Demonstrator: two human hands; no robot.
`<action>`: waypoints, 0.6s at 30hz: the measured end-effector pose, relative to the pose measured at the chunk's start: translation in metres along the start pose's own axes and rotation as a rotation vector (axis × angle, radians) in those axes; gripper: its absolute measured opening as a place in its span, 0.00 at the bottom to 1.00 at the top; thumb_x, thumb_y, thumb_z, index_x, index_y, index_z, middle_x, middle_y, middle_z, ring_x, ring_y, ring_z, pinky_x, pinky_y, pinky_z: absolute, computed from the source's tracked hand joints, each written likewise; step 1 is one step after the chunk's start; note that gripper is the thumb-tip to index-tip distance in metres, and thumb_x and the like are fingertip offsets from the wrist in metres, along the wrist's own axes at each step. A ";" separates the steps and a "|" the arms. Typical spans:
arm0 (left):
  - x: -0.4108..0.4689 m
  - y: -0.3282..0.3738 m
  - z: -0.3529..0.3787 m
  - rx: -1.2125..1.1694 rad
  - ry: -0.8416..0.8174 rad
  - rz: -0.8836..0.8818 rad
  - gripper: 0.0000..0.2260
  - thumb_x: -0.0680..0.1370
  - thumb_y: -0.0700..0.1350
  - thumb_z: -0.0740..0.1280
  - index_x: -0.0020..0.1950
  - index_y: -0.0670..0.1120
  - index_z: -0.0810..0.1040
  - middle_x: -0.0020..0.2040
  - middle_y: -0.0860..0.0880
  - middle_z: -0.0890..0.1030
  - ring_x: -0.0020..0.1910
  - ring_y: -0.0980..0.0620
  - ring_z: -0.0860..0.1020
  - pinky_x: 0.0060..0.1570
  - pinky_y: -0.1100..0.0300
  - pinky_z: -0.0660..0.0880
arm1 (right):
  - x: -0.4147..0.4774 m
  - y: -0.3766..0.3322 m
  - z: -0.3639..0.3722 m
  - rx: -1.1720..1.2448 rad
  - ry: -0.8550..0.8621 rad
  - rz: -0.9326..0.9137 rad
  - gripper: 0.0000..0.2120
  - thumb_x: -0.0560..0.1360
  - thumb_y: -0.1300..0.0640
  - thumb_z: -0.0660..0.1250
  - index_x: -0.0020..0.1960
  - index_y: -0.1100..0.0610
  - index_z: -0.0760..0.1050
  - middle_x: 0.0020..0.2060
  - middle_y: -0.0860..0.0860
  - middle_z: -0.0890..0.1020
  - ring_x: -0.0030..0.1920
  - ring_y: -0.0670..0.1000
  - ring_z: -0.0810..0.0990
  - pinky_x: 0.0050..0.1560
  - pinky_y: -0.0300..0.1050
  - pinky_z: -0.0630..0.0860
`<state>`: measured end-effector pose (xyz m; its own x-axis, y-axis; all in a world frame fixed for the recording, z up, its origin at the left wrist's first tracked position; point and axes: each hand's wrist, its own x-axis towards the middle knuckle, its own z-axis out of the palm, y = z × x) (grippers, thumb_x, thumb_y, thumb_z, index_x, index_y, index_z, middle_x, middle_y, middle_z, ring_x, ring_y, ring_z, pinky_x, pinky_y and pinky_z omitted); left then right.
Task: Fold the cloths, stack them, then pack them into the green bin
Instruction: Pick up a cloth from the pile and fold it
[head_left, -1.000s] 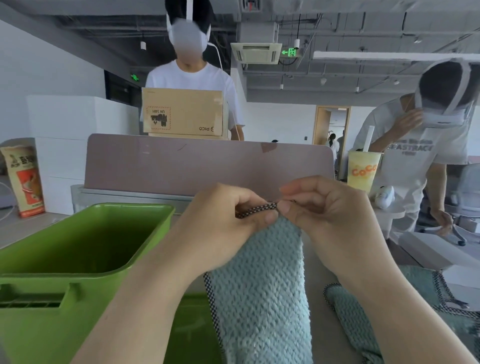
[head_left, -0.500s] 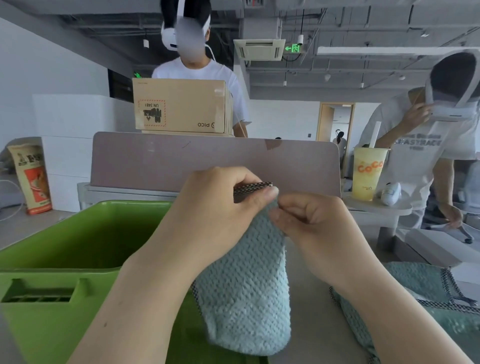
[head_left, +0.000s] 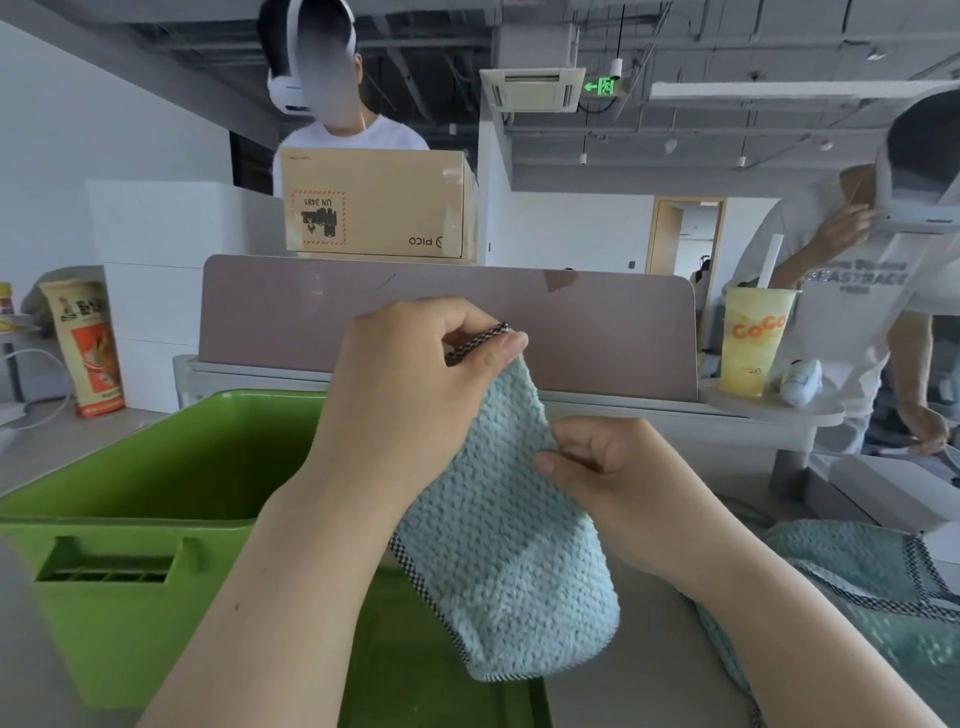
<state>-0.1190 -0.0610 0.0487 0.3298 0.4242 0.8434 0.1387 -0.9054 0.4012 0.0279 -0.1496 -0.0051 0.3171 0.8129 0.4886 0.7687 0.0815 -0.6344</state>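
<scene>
Head: your left hand (head_left: 410, 395) pinches cloth (head_left: 504, 551) hem, 12 o'clock.
Right hand (head_left: 618, 483): pinching its 3 o'clock edge.

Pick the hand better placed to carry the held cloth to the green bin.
Left, probably. The left hand pinches the cloth by its top edge, next to the green bin; the right hand grips the cloth's other side, farther from the bin.

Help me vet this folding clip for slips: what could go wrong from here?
1. The left hand pinches the cloth only at its checked top edge, and the rest hangs in mid-air. It may slip free and unfold.
2. The right hand pinches just one side edge, so the layers could shift and the fold end up crooked.
</scene>
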 end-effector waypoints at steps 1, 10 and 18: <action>0.000 -0.001 0.000 0.002 0.011 -0.002 0.06 0.74 0.54 0.69 0.43 0.54 0.84 0.33 0.66 0.77 0.44 0.73 0.75 0.36 0.80 0.67 | 0.000 0.002 0.001 -0.002 -0.021 -0.001 0.10 0.78 0.55 0.62 0.46 0.62 0.77 0.43 0.65 0.82 0.45 0.68 0.79 0.46 0.62 0.77; 0.002 -0.006 0.000 -0.052 0.150 -0.027 0.05 0.73 0.54 0.70 0.42 0.55 0.82 0.31 0.67 0.74 0.35 0.74 0.75 0.34 0.80 0.66 | 0.004 0.029 0.009 -0.123 -0.170 0.085 0.07 0.74 0.62 0.63 0.37 0.60 0.72 0.31 0.57 0.74 0.31 0.52 0.69 0.34 0.51 0.69; 0.006 -0.016 -0.008 -0.053 0.301 -0.040 0.10 0.74 0.55 0.69 0.47 0.51 0.84 0.34 0.66 0.75 0.34 0.70 0.75 0.35 0.78 0.67 | 0.004 0.055 0.016 -0.246 -0.291 0.209 0.12 0.72 0.64 0.63 0.31 0.56 0.65 0.26 0.44 0.68 0.28 0.45 0.65 0.33 0.42 0.64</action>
<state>-0.1268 -0.0438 0.0500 0.0328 0.4521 0.8914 0.0941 -0.8893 0.4476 0.0620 -0.1327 -0.0477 0.3375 0.9288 0.1530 0.8252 -0.2138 -0.5229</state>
